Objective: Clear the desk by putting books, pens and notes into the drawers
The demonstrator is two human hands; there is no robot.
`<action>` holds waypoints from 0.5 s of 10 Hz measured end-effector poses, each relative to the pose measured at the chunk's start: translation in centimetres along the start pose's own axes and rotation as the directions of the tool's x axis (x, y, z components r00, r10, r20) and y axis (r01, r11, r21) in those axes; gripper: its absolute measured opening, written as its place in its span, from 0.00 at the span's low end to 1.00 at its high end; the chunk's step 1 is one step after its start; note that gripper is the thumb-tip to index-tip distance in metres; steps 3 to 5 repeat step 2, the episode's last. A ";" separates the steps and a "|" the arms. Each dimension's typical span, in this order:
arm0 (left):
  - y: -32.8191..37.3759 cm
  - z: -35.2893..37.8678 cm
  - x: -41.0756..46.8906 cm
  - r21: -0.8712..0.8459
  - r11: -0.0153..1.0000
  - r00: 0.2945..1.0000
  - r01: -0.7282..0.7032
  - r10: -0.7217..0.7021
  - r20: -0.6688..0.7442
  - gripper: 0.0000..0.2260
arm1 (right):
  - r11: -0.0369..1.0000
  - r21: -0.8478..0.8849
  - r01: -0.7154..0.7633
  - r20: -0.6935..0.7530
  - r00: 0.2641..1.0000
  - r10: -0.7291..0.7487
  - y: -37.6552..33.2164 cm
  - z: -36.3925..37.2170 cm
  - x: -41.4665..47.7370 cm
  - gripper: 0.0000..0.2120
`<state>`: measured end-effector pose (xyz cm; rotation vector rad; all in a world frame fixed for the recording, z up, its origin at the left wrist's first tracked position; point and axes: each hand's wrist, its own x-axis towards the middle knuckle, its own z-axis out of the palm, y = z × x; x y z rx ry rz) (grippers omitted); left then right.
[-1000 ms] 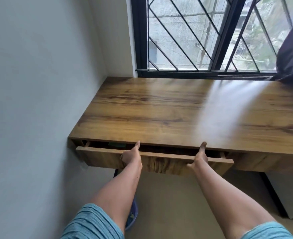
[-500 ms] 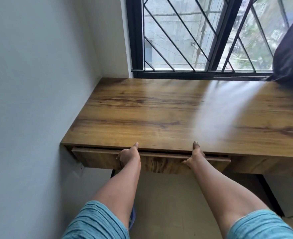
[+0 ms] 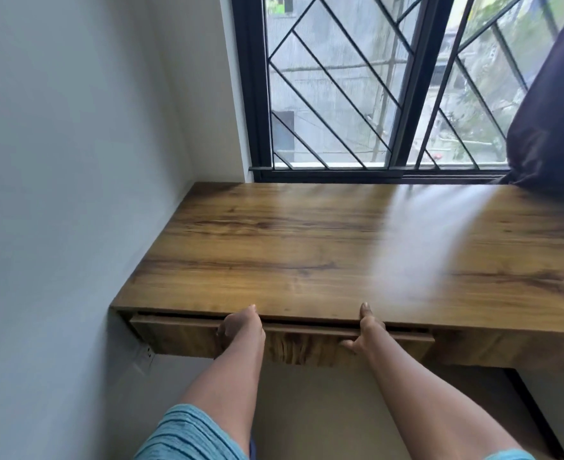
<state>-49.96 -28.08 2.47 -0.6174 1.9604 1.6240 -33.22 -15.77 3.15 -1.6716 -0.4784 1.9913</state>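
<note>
L hand (image 3: 241, 330) & R hand (image 3: 368, 333) grip drawer (image 3: 307, 350) front; curtain (image 3: 556, 127) on desk (image 3: 307, 254) far-R.

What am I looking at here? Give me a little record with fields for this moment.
place: wooden desk below a barred window
drawer front: nearly shut, thin dark gap above it
left hand: grips the drawer front, thumb at the desk edge
right hand: same hold, further right
also seen: dark curtain, wall socket

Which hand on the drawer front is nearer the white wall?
The left hand, touching the drawer front left of its middle; the right hand sits right of middle, farther from the white wall.
</note>
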 end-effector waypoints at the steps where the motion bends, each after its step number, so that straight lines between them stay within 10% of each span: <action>1: 0.0 1.0 -1.6 0.052 0.998 1.000 -0.017 0.018 -0.018 0.23 | 0.987 -0.153 -0.046 0.103 0.993 0.062 -1.5 -1.3 -0.9 0.25; 2: -0.5 3.8 -5.0 0.297 0.947 0.988 -0.124 0.144 -0.048 0.27 | 0.914 -0.400 -0.065 0.155 0.978 0.137 -3.7 -2.6 -1.1 0.24; 5: -0.5 3.8 -5.0 0.297 0.947 0.988 -0.124 0.144 -0.048 0.27 | 0.914 -0.400 -0.065 0.155 0.978 0.137 -3.7 -2.6 -1.1 0.24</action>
